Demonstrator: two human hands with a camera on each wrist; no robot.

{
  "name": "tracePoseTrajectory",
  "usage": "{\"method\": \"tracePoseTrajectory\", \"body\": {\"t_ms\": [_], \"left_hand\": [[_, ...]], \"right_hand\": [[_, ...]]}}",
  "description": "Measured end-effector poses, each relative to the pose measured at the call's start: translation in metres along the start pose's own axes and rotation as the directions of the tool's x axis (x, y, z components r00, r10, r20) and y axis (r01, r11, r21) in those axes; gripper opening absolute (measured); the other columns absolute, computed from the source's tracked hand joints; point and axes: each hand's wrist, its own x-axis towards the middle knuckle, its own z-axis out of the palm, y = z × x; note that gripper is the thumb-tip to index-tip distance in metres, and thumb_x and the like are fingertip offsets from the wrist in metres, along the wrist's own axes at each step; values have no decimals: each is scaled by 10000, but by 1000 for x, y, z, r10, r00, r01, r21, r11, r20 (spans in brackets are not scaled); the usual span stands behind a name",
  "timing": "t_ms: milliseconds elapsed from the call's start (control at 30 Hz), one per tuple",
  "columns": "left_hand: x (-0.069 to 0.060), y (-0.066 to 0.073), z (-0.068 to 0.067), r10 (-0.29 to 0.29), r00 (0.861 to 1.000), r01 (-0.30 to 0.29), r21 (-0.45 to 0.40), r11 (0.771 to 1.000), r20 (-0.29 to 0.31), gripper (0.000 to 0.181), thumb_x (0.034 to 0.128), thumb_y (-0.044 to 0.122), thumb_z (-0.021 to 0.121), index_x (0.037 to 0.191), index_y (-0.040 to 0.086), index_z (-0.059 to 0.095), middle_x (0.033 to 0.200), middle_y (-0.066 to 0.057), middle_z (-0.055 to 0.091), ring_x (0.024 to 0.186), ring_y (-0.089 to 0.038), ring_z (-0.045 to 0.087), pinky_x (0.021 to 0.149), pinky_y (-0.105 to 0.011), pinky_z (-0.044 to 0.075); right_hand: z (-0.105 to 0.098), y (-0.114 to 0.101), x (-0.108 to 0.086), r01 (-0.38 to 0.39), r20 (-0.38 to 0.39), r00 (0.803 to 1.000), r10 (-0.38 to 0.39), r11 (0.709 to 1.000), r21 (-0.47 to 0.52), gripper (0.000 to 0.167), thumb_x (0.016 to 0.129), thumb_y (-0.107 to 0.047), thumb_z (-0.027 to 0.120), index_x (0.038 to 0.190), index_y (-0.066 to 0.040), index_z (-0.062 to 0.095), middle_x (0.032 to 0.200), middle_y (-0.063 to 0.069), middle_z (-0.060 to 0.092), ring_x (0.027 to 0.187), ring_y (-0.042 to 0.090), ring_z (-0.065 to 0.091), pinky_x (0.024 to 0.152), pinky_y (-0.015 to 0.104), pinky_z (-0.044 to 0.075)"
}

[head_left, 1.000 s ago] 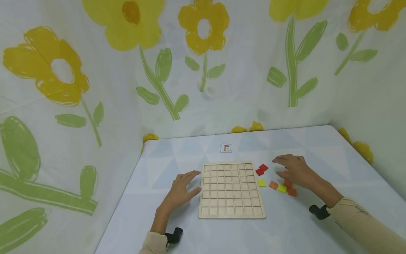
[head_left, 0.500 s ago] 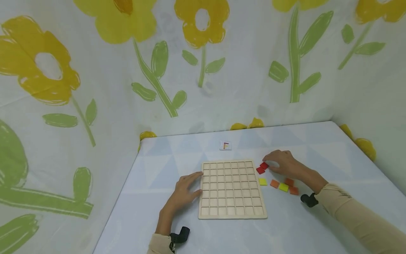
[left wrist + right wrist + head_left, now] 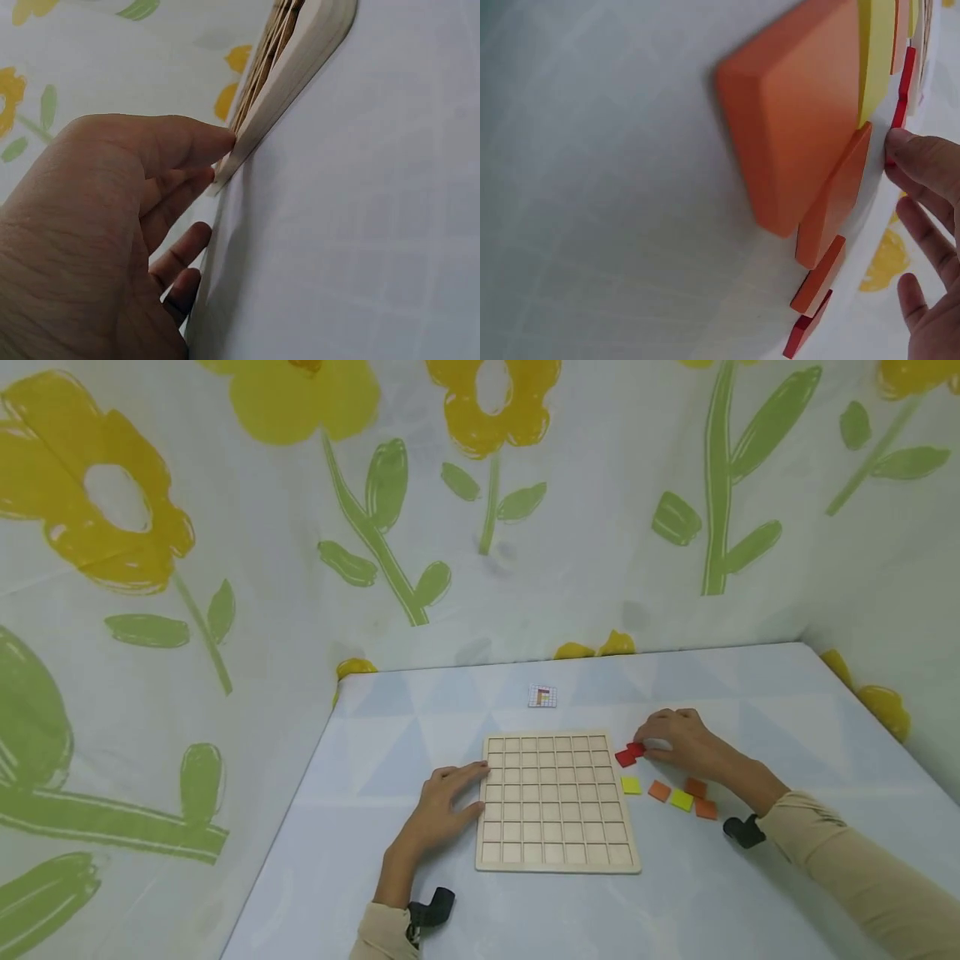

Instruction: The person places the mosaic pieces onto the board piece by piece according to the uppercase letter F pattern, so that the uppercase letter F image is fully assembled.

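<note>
My left hand (image 3: 441,810) rests at the left edge of a wooden grid board (image 3: 557,803). Its fingertips and thumb touch the rim, the fingers fairly straight, as the left wrist view also shows. To the board's right, my right hand (image 3: 684,747) pinches a small red square tile (image 3: 637,749) between thumb and index finger. In the right wrist view that red tile (image 3: 891,155) shows at the thumb tip, the other fingers spread apart. A second red tile (image 3: 626,758) lies against it, nearer the board.
Near my right hand lie yellow tiles (image 3: 631,786) and orange tiles (image 3: 660,791), some partly overlapping or touching. A small card with a printed coloured grid (image 3: 542,696) lies behind the board. A flowered cloth (image 3: 585,568) hangs beyond the table's far edge.
My right hand has moved left from above the orange tiles to the red tiles, and its fingers have closed on one. The left fingers have come slightly closer onto the board's edge.
</note>
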Motion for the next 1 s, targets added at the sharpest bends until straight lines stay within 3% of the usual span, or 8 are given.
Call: {"method": "tracePoseTrajectory", "body": {"t_ms": [233, 433, 600, 1000], "left_hand": [[1, 2, 1, -7, 1000, 8, -10, 1000, 13, 507, 952, 263, 659, 1448, 265, 556, 1530, 193, 419, 1335, -219, 353, 1038, -551, 271], [0, 5, -1, -13, 1000, 13, -8, 1000, 1, 495, 946, 254, 657, 1434, 245, 574, 1524, 170, 437, 1321, -237, 368, 1031, -567, 276], [-4, 2, 0, -4, 1000, 4, -19, 1000, -2, 501, 943, 249, 661, 1436, 236, 573, 1524, 145, 446, 1303, -240, 379, 1020, -568, 276], [-1, 2, 0, 2, 1000, -2, 5, 1000, -17, 489, 952, 272, 641, 1435, 245, 574, 1524, 154, 443, 1263, -205, 400, 995, -518, 304]], "right_hand": [[-9, -6, -4, -40, -49, 998, 39, 999, -24, 218, 818, -127, 827, 1026, -142, 765, 1071, 50, 707, 1133, 341, 533, 957, 642, 303], [-15, -29, 2, 75, -174, 982, -71, 997, 13, 220, 775, -56, 841, 978, -101, 769, 1023, 63, 707, 1080, 336, 562, 926, 625, 326], [-13, -51, 10, 181, -226, 959, -172, 983, 17, 237, 749, -55, 864, 965, -99, 777, 1001, 51, 703, 1062, 334, 576, 894, 601, 342], [-3, -85, 36, 219, -239, 949, -205, 975, 34, 233, 758, -77, 864, 973, -108, 780, 1002, 17, 705, 1038, 286, 589, 880, 569, 371]]}}
